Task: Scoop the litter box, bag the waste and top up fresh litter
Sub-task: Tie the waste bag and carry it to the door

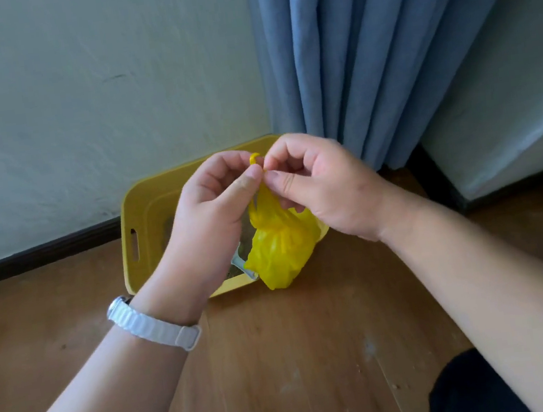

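Note:
A small yellow plastic bag (279,249), bulging and twisted at the neck, hangs in the air in front of me. My left hand (218,209) and my right hand (322,185) both pinch its thin top handles between thumb and fingers, close together. Behind and below the bag stands the yellow litter box (142,216) on the wooden floor, against the wall corner. A metal scoop (241,265) shows in the box just left of the bag. My hands and the bag hide most of the box's inside.
A pale wall with a dark skirting board (38,252) runs behind the box. A blue curtain (381,53) hangs to the floor at the right of the box. Wooden floor (300,357) stretches toward me; my dark-clothed knee (474,390) is at the lower right.

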Available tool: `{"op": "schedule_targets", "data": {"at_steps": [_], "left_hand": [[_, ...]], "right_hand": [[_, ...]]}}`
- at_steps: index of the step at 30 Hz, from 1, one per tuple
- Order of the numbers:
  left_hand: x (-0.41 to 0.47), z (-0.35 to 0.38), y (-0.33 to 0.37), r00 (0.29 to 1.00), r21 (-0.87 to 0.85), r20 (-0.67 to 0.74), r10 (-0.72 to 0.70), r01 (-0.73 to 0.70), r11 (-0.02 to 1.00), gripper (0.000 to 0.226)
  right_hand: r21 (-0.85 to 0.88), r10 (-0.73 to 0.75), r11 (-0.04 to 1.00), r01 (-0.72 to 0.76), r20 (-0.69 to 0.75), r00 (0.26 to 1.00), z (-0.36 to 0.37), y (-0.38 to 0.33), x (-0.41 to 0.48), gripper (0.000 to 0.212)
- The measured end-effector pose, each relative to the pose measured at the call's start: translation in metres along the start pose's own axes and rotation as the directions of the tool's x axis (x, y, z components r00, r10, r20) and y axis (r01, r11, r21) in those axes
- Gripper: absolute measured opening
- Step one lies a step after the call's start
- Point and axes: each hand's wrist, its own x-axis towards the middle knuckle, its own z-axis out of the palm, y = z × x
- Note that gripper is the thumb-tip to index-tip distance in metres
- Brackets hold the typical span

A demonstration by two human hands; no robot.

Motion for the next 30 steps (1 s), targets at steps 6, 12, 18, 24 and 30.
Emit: {"op": "schedule_targets", "data": {"at_steps": [6,12,18,24,30], "left_hand": [[0.001,0.008,-0.013,0.992,0.18,0.068,0.109,-0.119,0.976,0.011],[0.011,0.021,-0.015,0.983,0.384,-0.059,0.173,-0.138,0.913,0.008],[0.026,0.023,0.008,0.98,0.212,-0.152,0.129,-0.095,0.973,0.006],[0.038,0.046,0.067,0.992,0.075,-0.089,0.094,-0.087,0.993,0.005],[0.024,0.078,0.136,0.998,-0.047,-0.06,-0.026,0.023,0.999,0.004]], "right_hand": [[0.101,0.036,0.995,-0.028,-0.075,0.997,-0.01,0.002,-0.002,0.008],[0.063,0.044,0.997,-0.033,-0.167,0.985,-0.017,0.007,0.0,0.009],[-0.155,0.08,0.981,-0.119,-0.241,0.967,-0.038,0.027,-0.006,0.02],[-0.167,0.231,0.953,-0.252,-0.132,0.964,-0.047,0.038,-0.025,0.057],[-0.242,0.103,0.958,-0.152,-0.201,0.974,-0.039,-0.021,-0.03,0.064]]}}
